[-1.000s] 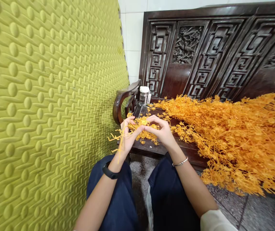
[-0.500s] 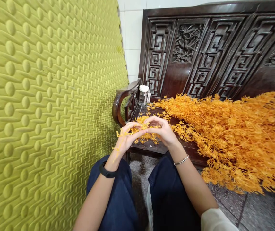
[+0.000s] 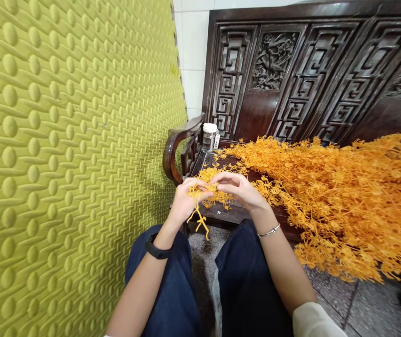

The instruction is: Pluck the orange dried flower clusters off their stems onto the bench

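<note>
- One orange sprig (image 3: pixel 202 220) is in your left hand (image 3: pixel 182 203), pinched between thumb and fingers, its thin branching stem dangling below the thumb.
- Your right hand (image 3: pixel 245 191) is just beside it, fingers bent toward the sprig; you cannot tell from this angle whether they are closed on it.
- Beneath and beyond your hands, a loose heap of orange blossoms (image 3: pixel 217 204) lies on the left end of the dark wooden desk (image 3: pixel 273 215), near its curved armrest (image 3: pixel 167 153).
- To your right, a large bundle of orange flower stems (image 3: pixel 347 196) covers much of the desk and spills past its front edge, above the speckled floor (image 3: pixel 330 295).
- Behind the heap, a clear, white-lidded jar (image 3: pixel 208 139) stands upright near the armrest, with a small white tag (image 3: pixel 217 142) at its side.
- You wear a black wristband (image 3: pixel 158 249) on your left wrist and a silver bracelet (image 3: pixel 269 231) on your right.
- Yellow-green textured foam (image 3: pixel 81 140) fills your left side.
</note>
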A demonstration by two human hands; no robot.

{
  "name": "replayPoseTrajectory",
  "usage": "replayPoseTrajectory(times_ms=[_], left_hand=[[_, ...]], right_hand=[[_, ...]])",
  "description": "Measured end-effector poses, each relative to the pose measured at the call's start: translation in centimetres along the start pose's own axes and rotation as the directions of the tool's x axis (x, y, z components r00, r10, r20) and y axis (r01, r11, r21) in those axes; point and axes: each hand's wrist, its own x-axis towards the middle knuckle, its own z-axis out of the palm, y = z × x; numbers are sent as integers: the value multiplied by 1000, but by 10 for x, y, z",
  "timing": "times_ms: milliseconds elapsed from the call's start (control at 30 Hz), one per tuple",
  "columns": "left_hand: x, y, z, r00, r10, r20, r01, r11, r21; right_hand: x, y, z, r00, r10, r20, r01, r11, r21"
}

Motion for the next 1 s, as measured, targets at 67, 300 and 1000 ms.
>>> replayPoseTrajectory(times_ms=[67,300,1000], left_hand=[[-1,0,0,1000,-3,1,3,1000,17],[0,-12,2,986,-141,86,134,987,85],[-15,4,-2,942,-239,234,248,969,-7]], right_hand=[[0,-1,0,1000,24,-17,-24,999,-26],[6,12,-1,964,-113,-239,60,974,-218],[0,29,-61,486,-429,-762,15,875,-483]])
